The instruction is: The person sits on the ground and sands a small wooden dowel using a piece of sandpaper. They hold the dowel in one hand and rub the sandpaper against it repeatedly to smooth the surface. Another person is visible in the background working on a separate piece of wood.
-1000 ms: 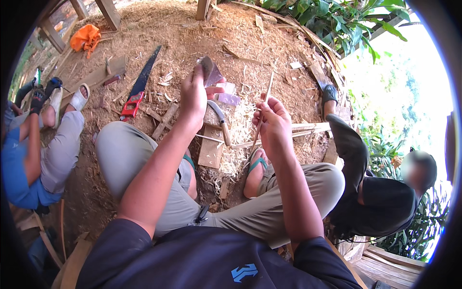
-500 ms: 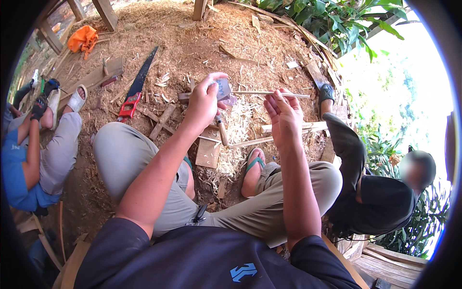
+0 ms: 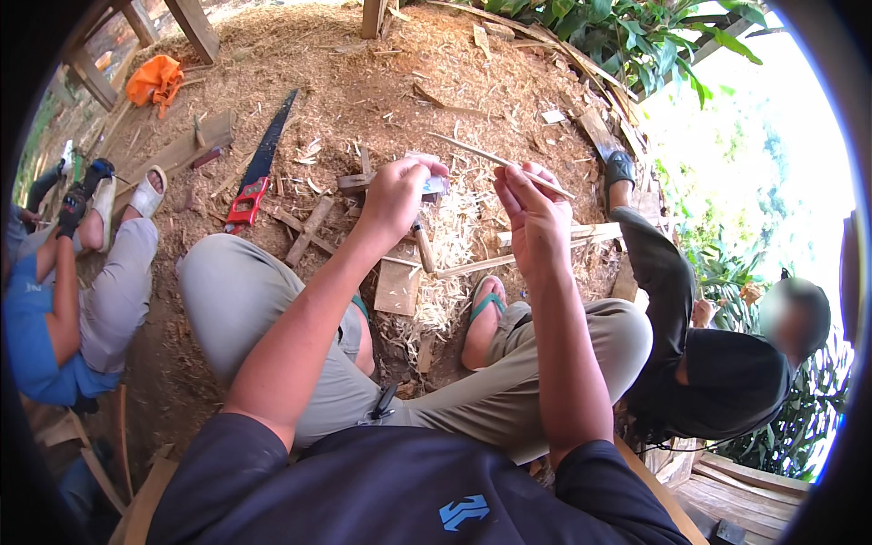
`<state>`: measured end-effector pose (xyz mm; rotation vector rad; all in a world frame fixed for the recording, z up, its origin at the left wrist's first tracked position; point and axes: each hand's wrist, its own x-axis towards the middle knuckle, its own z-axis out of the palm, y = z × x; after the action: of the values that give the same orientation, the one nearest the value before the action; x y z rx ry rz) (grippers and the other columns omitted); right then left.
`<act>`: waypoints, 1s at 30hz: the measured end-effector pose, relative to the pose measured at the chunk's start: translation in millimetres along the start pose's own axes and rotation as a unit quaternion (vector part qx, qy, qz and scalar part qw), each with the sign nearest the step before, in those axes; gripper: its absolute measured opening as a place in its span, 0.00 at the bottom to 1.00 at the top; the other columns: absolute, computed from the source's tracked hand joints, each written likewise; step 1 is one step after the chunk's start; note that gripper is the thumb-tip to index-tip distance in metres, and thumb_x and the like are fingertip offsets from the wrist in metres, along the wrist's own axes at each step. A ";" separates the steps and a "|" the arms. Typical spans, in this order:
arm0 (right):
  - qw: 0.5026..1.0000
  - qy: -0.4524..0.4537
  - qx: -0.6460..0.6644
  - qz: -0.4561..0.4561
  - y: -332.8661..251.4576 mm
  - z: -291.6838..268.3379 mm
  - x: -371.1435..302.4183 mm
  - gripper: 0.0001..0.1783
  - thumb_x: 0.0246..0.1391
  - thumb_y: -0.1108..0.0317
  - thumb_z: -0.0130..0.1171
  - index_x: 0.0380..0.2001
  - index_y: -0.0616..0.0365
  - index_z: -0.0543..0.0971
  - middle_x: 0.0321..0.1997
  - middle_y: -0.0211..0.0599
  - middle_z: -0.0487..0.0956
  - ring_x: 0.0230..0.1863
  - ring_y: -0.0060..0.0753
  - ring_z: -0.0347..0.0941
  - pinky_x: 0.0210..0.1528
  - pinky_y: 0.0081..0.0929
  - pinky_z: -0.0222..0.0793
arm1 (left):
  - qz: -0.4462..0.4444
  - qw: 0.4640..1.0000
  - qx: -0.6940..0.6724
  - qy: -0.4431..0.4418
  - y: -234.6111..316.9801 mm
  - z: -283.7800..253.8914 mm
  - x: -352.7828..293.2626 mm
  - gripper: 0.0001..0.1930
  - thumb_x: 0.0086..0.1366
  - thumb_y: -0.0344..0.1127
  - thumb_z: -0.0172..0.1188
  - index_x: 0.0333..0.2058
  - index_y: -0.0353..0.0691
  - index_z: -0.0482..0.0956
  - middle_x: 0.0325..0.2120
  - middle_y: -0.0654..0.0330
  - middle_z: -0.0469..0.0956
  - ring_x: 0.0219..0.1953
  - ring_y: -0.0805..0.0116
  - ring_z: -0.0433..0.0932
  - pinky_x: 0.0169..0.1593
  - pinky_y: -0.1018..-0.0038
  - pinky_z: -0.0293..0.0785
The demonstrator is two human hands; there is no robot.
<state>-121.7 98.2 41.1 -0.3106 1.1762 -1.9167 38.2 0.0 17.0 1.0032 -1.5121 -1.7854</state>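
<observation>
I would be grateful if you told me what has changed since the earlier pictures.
The right hand has turned the thin stick from roughly upright to level, then to a slant, its far end up and left. The left hand has shifted right; its grip is now hard to see. The saw and orange cloth lie as before.

The saw [image 3: 262, 163] has a bright red handle and a blackish blade. Left of the saw I see an orange cloth [image 3: 155, 80], then someone's blue shirt [image 3: 34, 327] with pale grey trousers [image 3: 118, 282]. Right of the saw, the stick [image 3: 477, 154] is pale straw, the sheet [image 3: 430, 185] greyish with blue marks, the knife handle [image 3: 423, 245] tan, the shavings [image 3: 454, 218] cream. Furthest right of it, a person's top [image 3: 727, 377] is black; the leaves [image 3: 627, 50] are deep green.
</observation>
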 end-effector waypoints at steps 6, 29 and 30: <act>0.998 -0.057 -0.021 0.020 2.2 6.9 -5.0 0.08 0.56 0.80 0.60 0.39 0.62 0.75 0.39 0.42 0.81 0.41 0.33 0.81 0.47 0.26 0.81 | -0.008 0.999 -0.046 0.023 4.6 0.8 0.3 0.22 0.69 0.53 0.53 0.36 0.37 0.81 0.23 0.66 0.77 0.20 0.82 0.67 0.23 0.84 0.61; 0.999 0.019 0.036 0.022 13.5 1.7 -6.7 0.22 0.65 0.57 0.48 0.53 0.65 0.70 0.35 0.42 0.75 0.29 0.29 0.73 0.29 0.27 0.74 | 0.117 0.977 -0.101 0.148 10.7 0.3 0.3 0.17 0.70 0.46 0.56 0.35 0.36 0.82 0.22 0.66 0.78 0.16 0.85 0.63 0.19 0.85 0.58; 1.000 -0.017 0.016 0.015 14.6 6.3 -8.8 0.22 0.65 0.58 0.50 0.52 0.65 0.71 0.35 0.41 0.76 0.27 0.28 0.73 0.27 0.25 0.73 | 0.116 0.978 -0.099 0.143 9.9 0.9 -0.1 0.17 0.70 0.46 0.56 0.35 0.36 0.82 0.22 0.66 0.78 0.16 0.85 0.63 0.19 0.85 0.58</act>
<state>-104.9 98.1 34.3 -0.3058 1.1221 -1.8956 37.2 -1.3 26.8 0.8989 -1.1963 -1.5200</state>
